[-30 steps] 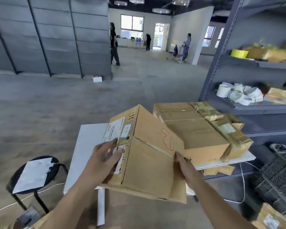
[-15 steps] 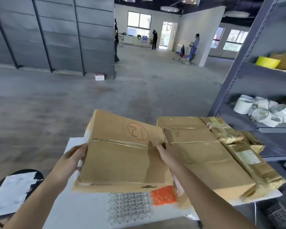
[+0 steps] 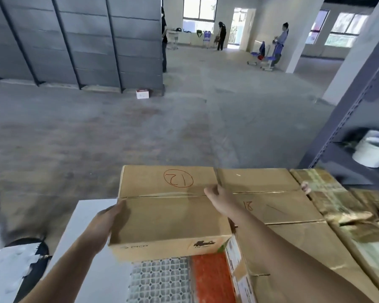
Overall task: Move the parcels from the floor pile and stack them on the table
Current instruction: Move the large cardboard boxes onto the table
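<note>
parcel 21 [image 3: 169, 215], stiff carton, seemingly light: left hand [image 3: 109, 221] and right hand [image 3: 219, 195] grip opposite sides, beside box 18 [image 3: 271, 206].

Warehouse hall: bare concrete floor [image 3: 184, 127], steel rack [image 3: 333, 127] holding tape rolls [image 3: 372, 152], taped cartons [image 3: 282, 206] on counter [image 3: 92, 215].

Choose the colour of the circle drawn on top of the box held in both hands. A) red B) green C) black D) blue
A: the circle on the box between the left hand and the right hand is drawn in red.
</note>
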The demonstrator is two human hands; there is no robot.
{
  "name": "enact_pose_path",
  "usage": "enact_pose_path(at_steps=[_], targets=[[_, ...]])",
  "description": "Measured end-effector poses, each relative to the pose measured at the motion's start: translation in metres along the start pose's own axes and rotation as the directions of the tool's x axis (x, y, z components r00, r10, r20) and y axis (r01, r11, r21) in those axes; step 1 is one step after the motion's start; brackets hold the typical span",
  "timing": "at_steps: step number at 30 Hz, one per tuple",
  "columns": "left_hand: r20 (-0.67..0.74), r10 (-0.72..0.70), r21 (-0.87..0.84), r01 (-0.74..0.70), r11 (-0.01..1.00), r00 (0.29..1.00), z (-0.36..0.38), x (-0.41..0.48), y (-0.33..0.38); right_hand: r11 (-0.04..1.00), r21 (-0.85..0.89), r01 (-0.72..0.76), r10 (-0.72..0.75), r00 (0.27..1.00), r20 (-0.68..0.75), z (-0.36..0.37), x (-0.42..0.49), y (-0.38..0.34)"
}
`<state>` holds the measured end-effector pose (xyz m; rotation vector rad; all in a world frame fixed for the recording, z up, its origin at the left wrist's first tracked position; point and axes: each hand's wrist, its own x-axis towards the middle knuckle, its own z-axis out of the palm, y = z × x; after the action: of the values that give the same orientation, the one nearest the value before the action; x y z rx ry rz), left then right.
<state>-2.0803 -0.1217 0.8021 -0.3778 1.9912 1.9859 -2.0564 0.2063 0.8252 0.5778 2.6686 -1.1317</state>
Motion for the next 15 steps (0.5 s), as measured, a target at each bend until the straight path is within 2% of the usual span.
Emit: enact_pose_path(at_steps=[4,6,10,11,15], targets=[[0.026,-0.093,0.018,0.093,0.996,0.995,0.015,0.047,-0.006,0.993,-0.119,-0.006,0.003,1.0,-0.02,-0.002,0.023,0.006],[0.041,-0.114,0.033,0.113,0.993,0.993,0.022,0.062,-0.014,0.964,-0.263,0.033,-0.034,0.999,0.001,-0.002,0.029,0.011],[-0.007,-0.149,0.101,0.149,0.984,0.989,0.029,0.088,-0.031,0.801,-0.575,0.165,-0.198,0.98,0.004,0.002,0.033,0.026],[-0.018,-0.148,0.13,0.15,0.98,0.989,0.031,0.093,-0.032,0.779,-0.605,0.165,-0.213,0.977,-0.007,0.005,0.034,0.031],[-0.007,-0.048,0.282,0.048,0.958,0.999,0.042,0.088,-0.019,0.81,-0.576,0.106,-0.168,0.984,-0.055,0.012,0.033,0.044]])
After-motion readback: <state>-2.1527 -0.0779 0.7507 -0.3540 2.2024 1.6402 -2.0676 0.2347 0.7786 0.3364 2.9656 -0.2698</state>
